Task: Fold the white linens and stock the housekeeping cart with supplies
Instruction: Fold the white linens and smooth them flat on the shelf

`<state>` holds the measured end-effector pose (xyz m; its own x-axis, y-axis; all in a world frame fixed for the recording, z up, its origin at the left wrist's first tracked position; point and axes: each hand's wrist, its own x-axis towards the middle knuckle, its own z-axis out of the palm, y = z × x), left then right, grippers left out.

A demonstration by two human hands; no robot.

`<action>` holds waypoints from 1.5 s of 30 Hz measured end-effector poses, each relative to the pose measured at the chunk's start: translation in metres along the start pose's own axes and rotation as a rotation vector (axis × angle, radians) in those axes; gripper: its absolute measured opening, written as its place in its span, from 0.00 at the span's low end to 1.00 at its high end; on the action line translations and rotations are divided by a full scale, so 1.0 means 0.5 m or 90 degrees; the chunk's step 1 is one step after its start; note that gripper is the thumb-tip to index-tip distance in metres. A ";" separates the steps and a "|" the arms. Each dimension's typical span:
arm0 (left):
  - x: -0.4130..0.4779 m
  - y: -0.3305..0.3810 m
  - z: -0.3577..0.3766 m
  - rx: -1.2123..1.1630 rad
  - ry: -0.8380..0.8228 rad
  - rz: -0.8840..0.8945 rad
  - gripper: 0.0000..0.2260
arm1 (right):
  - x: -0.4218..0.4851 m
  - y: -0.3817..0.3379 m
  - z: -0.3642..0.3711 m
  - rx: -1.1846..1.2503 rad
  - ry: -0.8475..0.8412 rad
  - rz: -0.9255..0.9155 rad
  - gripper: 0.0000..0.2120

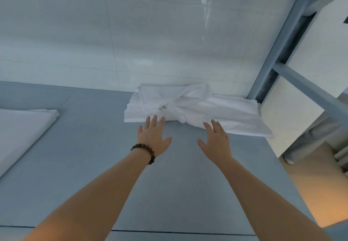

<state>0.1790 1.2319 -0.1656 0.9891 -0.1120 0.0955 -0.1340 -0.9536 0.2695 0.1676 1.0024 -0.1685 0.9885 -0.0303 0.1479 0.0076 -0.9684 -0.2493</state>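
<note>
Both hands are stretched forward, palms down, with the fingers straight and a little spread, and neither has hold of anything. The left hand (153,137) has its fingertips at the near edge of the white linen bundle (195,106), left of its middle. The right hand (216,139) lies with its fingertips over the same near edge, right of the middle. Whether the fingertips press on the cloth or hover just above it cannot be told. The thumbs point inward toward each other, with bare surface between them. A bracelet of dark brown beads (144,153) sits on the left wrist. The bundle is a stack of white sheets, flat and layered at its left end and looser at its right, and a strip of the same cloth is drawn across the middle and tied in a knot (178,113) that faces the hands. It rests on a grey-blue surface (94,165), with its far side against a glossy white tiled wall (131,33). Just right of the bundle a grey metal frame (282,52) rises with cream panels (288,112) set in it. Well to the left of the bundle, on the same surface, lies a second folded white linen (24,125), flat and smooth, partly cut off by the picture's edge.
</note>
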 end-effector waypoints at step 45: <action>-0.359 0.020 -0.006 0.069 -0.246 0.067 0.35 | -0.357 -0.095 -0.010 -0.022 -0.348 -0.108 0.24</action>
<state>0.0000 1.2435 -0.1772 0.9232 -0.2879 -0.2544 -0.2494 -0.9528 0.1732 -0.0101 1.0525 -0.1786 0.9082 0.2495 -0.3360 0.1769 -0.9565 -0.2320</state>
